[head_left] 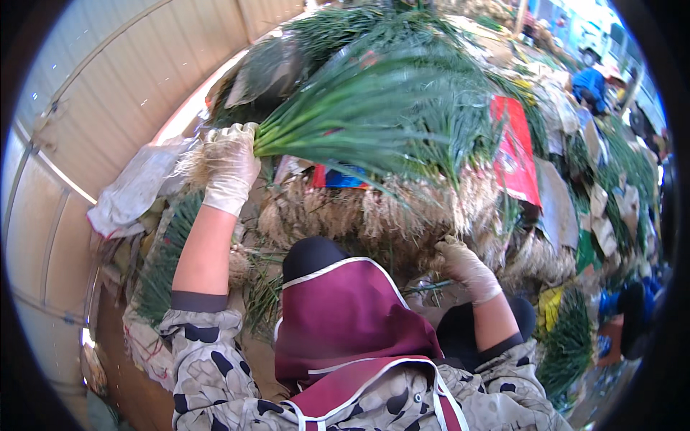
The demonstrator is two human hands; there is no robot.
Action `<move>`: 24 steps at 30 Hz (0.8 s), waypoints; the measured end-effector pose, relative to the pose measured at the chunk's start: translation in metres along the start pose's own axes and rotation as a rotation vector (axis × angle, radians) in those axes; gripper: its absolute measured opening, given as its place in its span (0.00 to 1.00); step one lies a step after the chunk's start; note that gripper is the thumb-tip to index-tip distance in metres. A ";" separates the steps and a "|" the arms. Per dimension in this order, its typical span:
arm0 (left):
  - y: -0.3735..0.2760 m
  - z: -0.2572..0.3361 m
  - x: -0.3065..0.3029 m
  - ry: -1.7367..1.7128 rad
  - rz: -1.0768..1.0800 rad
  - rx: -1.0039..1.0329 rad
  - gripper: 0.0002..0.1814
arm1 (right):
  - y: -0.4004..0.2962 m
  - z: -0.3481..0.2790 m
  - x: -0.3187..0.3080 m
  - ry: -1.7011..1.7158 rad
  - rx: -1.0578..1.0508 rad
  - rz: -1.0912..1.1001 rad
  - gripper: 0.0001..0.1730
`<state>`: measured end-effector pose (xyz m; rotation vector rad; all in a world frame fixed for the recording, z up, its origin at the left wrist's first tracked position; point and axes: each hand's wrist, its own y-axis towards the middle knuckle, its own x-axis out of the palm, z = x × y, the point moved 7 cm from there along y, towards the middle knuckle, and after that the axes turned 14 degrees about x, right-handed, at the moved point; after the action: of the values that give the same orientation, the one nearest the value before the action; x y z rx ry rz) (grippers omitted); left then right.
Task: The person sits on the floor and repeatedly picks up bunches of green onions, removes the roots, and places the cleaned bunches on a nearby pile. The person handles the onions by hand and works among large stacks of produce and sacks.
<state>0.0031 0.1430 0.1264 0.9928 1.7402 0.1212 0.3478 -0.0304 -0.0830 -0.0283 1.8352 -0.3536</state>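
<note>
My left hand (232,161), in a pale thin glove, is closed around the root end of a bunch of green onions (302,129). Their long green leaves fan out to the right, partly blurred, and pale roots stick out left of the fist. My right hand (463,264), gloved too, is low at the right, by the hanging roots of a heap of green onions (388,210). Its fingertips touch or nearly touch those roots; whether they grip any cannot be told. Red and blue packaging (345,176) shows under the held leaves.
A red printed sack (515,156) lies on the heap's right part. More green onions (566,339) lie at lower right. A white sack (140,188) rests near the corrugated wall (145,70) at left. A person in blue (590,86) is bent over at far upper right.
</note>
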 end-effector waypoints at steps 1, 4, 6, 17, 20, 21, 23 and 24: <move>-0.007 -0.012 0.006 -0.049 0.007 -0.065 0.15 | 0.012 -0.016 -0.005 0.245 -0.122 -0.091 0.22; -0.038 -0.044 0.031 -0.564 -0.072 -0.320 0.15 | 0.037 -0.091 -0.037 0.810 -0.040 -0.172 0.27; -0.053 -0.014 0.047 -1.168 -0.188 -0.505 0.14 | 0.045 -0.151 -0.067 0.824 -0.452 0.064 0.43; -0.096 0.018 0.030 -2.025 0.491 -0.797 0.12 | 0.093 -0.160 0.010 1.119 -0.226 -0.674 0.20; -0.154 -0.040 0.083 -2.030 0.652 -0.927 0.08 | 0.127 -0.063 0.022 1.396 0.182 -0.429 0.19; -0.177 -0.059 0.105 -2.015 0.746 -0.905 0.09 | 0.131 -0.035 0.024 1.390 0.278 -0.381 0.21; -0.215 -0.082 0.118 -1.918 0.704 -0.974 0.12 | 0.126 0.014 0.027 1.203 0.241 -0.243 0.15; -0.240 -0.093 0.122 -1.841 0.649 -1.081 0.13 | 0.118 0.008 0.019 1.047 0.143 -0.378 0.11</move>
<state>-0.2161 0.1029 -0.0510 0.3632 -0.4236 0.3503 0.3684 0.0763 -0.1324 -0.1076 2.8369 -0.8805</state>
